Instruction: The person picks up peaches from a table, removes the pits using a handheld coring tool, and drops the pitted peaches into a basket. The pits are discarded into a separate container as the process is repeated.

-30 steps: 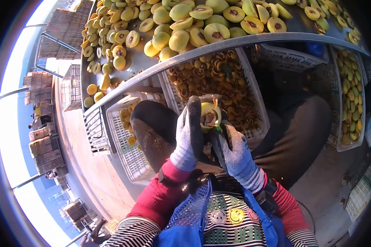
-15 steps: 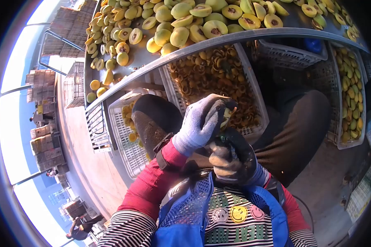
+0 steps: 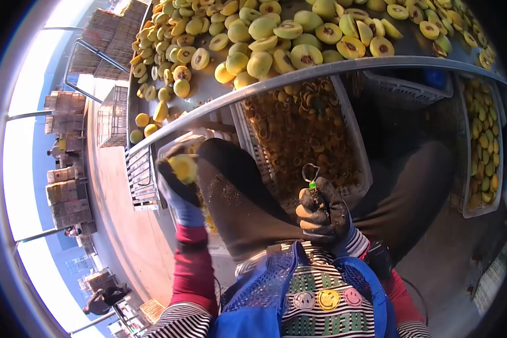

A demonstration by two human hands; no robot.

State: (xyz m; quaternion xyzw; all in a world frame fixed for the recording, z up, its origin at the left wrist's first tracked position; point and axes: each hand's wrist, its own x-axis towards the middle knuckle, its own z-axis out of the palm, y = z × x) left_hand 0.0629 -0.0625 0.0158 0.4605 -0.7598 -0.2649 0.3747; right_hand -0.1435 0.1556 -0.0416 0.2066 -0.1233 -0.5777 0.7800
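Note:
My left hand (image 3: 178,183), in a dirty glove and blurred by motion, is closed on a yellow-green peach half (image 3: 184,168). It is above the white crate (image 3: 211,134) of fruit beside my left knee. In front of my belly, my right hand (image 3: 324,213), in a dark-stained glove, grips a pitting tool. The wire loop (image 3: 310,172) of this tool points up, with a bright green band below it. Most of its handle is hidden in my fist.
A metal table (image 3: 194,100) heaped with whole and halved peaches spans the front. Under it stands a crate (image 3: 352,132) of brown, curved scraps. Another crate (image 3: 468,209) of yellow-green fruit stands at right. Stacked crates (image 3: 67,200) and other people (image 3: 104,298) are far left.
My left hand has moved left, away from my right hand, carrying the peach half over the side crate. The pitting tool's loop is now exposed. The whole view has shifted slightly.

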